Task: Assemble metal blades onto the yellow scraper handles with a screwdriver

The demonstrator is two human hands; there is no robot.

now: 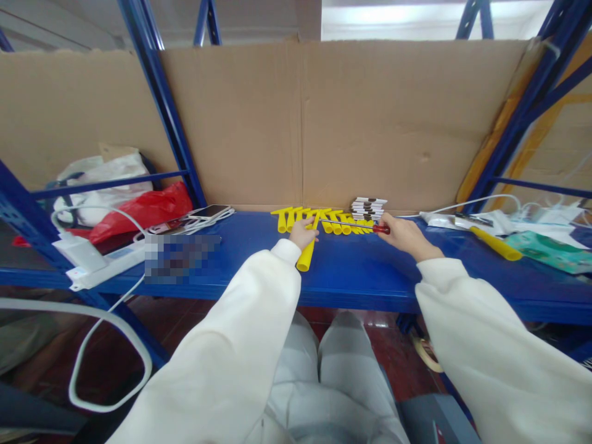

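Closest in, the bare front of the blue shelf (361, 277) lies just on your side of your fingers. Your left hand (303, 233) is curled closed around a yellow tapered tube (304, 259), wide end toward you, narrow end pointing away beyond your fingertips. Over to the right, your right hand (401, 234) is wrapped snugly about the red handle of a screwdriver (382, 229), its shaft reaching left to that narrow end; whether the tip touches, you can't tell from here. Careful: push too hard or off-line and the tip could skid into those left fingertips! Loosen the left grip and the tube may roll. Just past your fingers sits a row of yellow tubes (337, 228), easily knocked if the shaft dips. Behind, near your right knuckles, a stack of white-and-dark pieces (367, 208) could topple from a careless bump.
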